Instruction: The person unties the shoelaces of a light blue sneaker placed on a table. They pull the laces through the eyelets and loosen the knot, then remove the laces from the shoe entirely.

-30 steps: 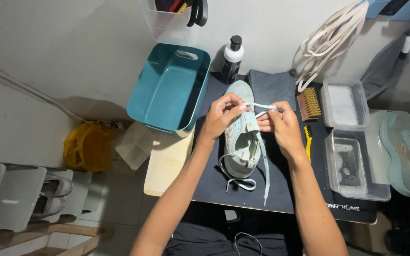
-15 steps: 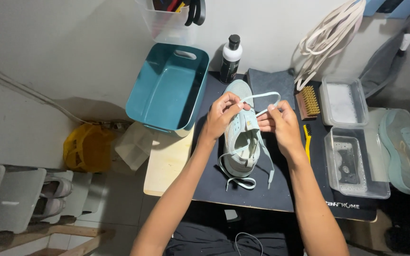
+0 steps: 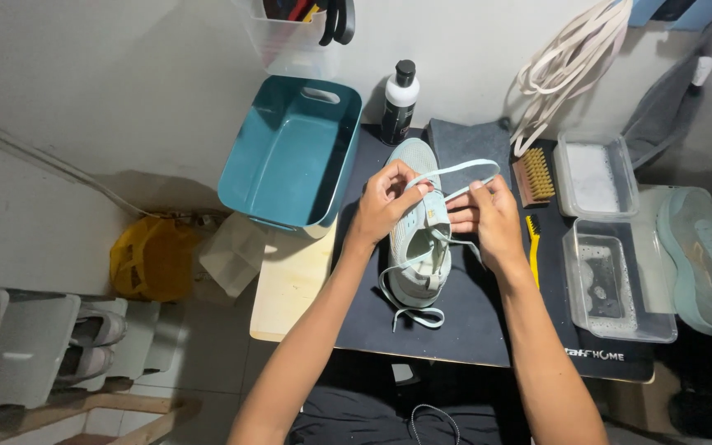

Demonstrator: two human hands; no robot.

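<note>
A pale green sneaker point(image 3: 416, 239) lies on a black mat point(image 3: 471, 321), toe pointing away from me. My left hand point(image 3: 385, 198) pinches its light blue lace point(image 3: 465, 169) near the toe end of the eyelets. My right hand point(image 3: 488, 216) grips the same lace on the shoe's right side, and a loop of it arcs up toward a grey cloth point(image 3: 467, 142). Loose lace ends trail off the heel toward me.
A teal plastic basket point(image 3: 286, 156) stands left of the shoe, a black bottle point(image 3: 399, 103) behind it. Right of the shoe lie a wooden brush point(image 3: 534, 175), a yellow brush point(image 3: 532, 247), two clear tubs point(image 3: 615, 276) and a second sneaker point(image 3: 706, 255).
The lace loop has been drawn farther out to the right and up, growing longer. Both hands stay on the shoe, shifted only slightly.
</note>
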